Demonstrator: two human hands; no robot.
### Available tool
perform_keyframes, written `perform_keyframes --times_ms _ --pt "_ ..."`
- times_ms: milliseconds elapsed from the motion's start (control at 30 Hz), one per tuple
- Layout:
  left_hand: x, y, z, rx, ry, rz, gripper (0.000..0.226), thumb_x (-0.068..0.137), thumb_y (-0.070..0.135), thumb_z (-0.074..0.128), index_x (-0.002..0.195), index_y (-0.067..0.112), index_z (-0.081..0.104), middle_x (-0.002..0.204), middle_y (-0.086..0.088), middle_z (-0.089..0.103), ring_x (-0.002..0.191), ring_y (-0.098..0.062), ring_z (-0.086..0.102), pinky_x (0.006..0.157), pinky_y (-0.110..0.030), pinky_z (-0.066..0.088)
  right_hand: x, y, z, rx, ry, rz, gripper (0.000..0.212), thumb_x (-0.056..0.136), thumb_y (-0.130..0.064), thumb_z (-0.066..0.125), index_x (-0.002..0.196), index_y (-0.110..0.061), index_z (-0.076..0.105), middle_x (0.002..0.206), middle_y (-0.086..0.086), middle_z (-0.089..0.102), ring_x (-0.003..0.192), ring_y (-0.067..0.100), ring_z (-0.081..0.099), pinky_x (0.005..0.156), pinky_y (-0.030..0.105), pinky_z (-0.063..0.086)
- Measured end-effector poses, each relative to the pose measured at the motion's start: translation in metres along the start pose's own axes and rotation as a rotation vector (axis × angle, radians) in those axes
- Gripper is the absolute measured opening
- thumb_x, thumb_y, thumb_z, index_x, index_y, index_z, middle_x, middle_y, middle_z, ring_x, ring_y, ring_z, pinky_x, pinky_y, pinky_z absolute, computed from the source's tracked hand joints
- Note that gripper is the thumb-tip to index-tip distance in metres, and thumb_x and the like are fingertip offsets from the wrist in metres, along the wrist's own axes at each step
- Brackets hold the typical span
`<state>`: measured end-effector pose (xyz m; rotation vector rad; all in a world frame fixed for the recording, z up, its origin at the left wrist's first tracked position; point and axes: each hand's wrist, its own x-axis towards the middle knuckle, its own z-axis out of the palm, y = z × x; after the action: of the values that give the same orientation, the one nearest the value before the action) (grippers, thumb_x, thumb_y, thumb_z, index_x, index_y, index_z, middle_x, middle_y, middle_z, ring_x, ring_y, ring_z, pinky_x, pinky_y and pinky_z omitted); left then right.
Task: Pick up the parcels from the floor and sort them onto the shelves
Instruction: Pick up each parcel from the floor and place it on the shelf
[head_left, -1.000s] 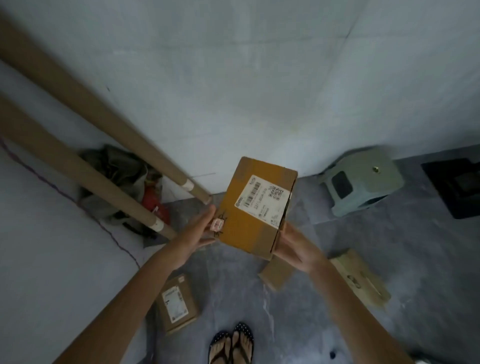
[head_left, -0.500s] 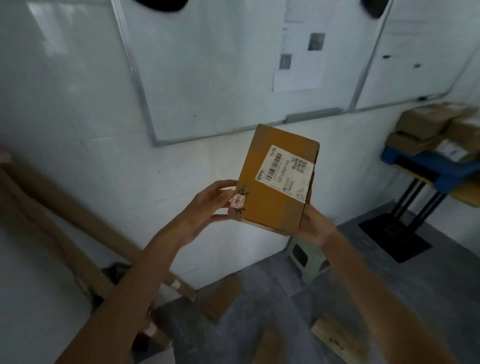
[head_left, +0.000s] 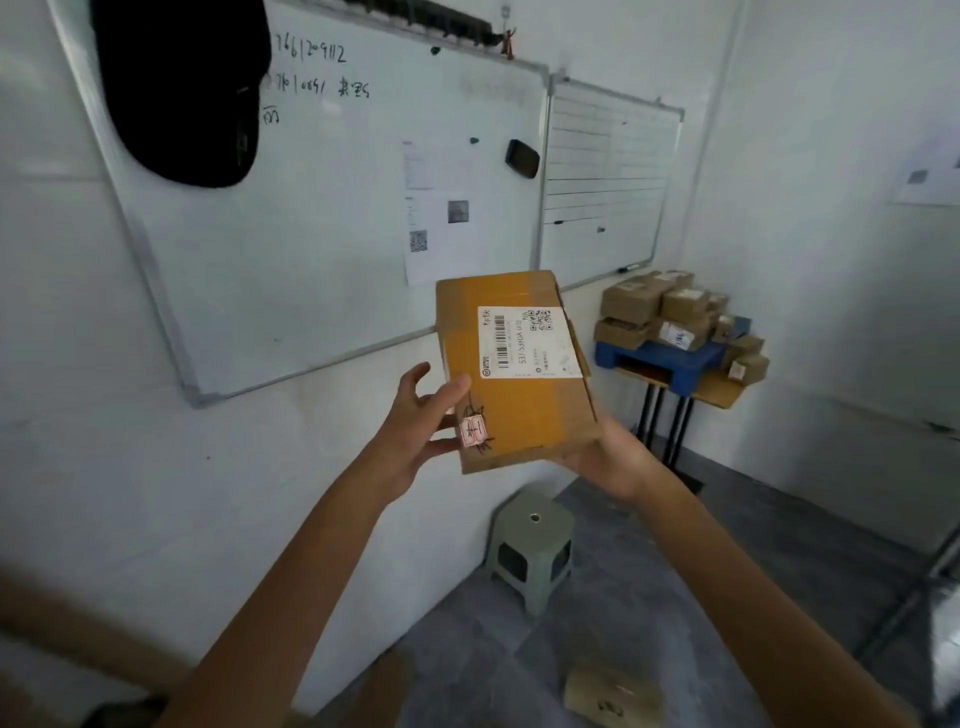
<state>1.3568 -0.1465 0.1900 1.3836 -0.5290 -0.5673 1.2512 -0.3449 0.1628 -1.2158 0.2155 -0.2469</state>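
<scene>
I hold a brown cardboard parcel (head_left: 519, 395) up at chest height, its white shipping label facing me and a small red-marked sticker near its lower left corner. My left hand (head_left: 415, 431) pinches the parcel's left edge, thumb on the front face. My right hand (head_left: 608, 462) supports the lower right corner from beneath, fingers hidden behind the box. Another flat parcel (head_left: 608, 696) lies on the grey floor at the bottom right.
A small grey-green stool (head_left: 530, 545) stands by the white wall below the parcel. Two whiteboards (head_left: 311, 234) hang on the wall. Several stacked parcels (head_left: 670, 317) sit on a blue pallet on a small table in the far corner. A metal rack edge (head_left: 935, 571) shows right.
My head has lifted from the floor to the wall and swung right; the parcel has risen with both hands and turned more upright, label facing me. Both grips stay the same.
</scene>
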Motion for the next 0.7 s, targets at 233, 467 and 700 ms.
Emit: perform_keyframes --times_ms 233,467,700 --pt "-0.013 -0.009 0.098 -0.372 0.119 0.118 0.084 0.074 0.03 0.076 0.138 0.035 0.02 0.127 -0.004 0.054 0.103 -0.016 0.061 0.078 -0.038 0.057 -0.088 0.015 0.004 0.133 0.2 -0.157 0.054 0.081 -0.069 0.039 0.127 -0.043 0.044 0.136 0.008 0.05 0.121 0.029 0.053 0.089 0.047 0.053" --pt "-0.055 -0.04 0.198 -0.42 -0.143 0.031 0.084 0.076 0.027 0.074 0.138 0.036 0.019 0.122 0.003 0.059 0.104 -0.006 0.056 0.099 -0.045 0.043 -0.187 -0.001 -0.032 0.077 0.563 -0.425 0.063 0.079 -0.043 0.065 0.136 -0.033 0.041 0.131 0.002 0.059 0.121 0.023 0.055 0.096 0.044 0.05" --pt "-0.055 -0.034 0.258 -0.282 -0.657 -0.048 0.054 0.072 0.045 0.069 0.123 0.043 0.05 0.114 0.003 0.064 0.106 -0.02 0.058 0.077 -0.037 0.047 -0.338 -0.024 -0.097 -0.13 0.861 -0.539 0.055 0.081 -0.041 0.061 0.131 -0.021 0.05 0.121 0.008 0.064 0.111 0.021 0.062 0.095 0.039 0.052"
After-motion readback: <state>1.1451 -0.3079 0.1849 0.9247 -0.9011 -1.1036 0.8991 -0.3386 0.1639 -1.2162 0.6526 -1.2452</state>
